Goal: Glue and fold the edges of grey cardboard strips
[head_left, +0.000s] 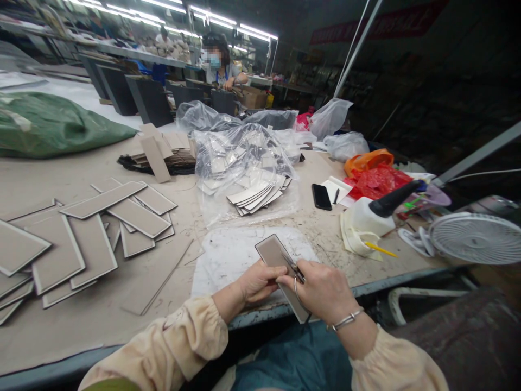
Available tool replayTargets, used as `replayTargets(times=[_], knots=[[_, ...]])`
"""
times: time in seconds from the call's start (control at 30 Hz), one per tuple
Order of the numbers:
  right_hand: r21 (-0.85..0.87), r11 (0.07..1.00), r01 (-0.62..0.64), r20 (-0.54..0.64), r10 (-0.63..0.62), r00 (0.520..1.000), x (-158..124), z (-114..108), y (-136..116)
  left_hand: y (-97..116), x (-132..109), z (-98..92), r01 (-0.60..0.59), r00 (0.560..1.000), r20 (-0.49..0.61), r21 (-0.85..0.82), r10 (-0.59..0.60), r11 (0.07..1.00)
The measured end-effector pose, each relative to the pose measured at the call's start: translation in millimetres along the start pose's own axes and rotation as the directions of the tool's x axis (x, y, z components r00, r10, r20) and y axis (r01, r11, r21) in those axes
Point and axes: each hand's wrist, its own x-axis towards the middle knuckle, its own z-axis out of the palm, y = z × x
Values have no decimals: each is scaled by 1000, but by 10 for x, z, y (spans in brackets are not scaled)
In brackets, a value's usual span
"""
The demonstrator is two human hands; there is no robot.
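Note:
Over the near edge of the table my left hand (256, 282) is closed on a long grey-brown rectangular panel (273, 253) with a pale border, gripping its left side. My right hand (321, 290) is closed on small metal scissors (293, 270), whose blades lie against the panel's right edge. The panel tilts away from me, and its lower end (299, 310) shows below my right hand. A metal bracelet sits on my right wrist. Under my hands lies a scuffed white mat (228, 255).
Several similar panels (93, 228) lie spread at the left. A clear plastic bag of pieces (244, 168) sits ahead, with a black phone (321, 196), a white glue bottle (372, 214) and a white fan (474, 237) at right. A green sack (49, 125) lies far left. Another person (220, 68) works beyond.

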Motion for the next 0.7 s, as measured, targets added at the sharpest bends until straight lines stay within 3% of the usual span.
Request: replayTargets(times=[0.27, 0.5, 0.7], knots=[[39, 999, -13, 28, 12, 1000, -1, 58, 27, 20, -10, 21, 35, 999, -9, 12, -35, 999], [3, 998, -56, 29, 56, 998, -9, 62, 78, 71, 67, -61, -141, 973, -182, 0, 139, 990], [-12, 997, -73, -4, 73, 997, 8, 53, 62, 9, 78, -66, -97, 984, -147, 14, 98, 995]])
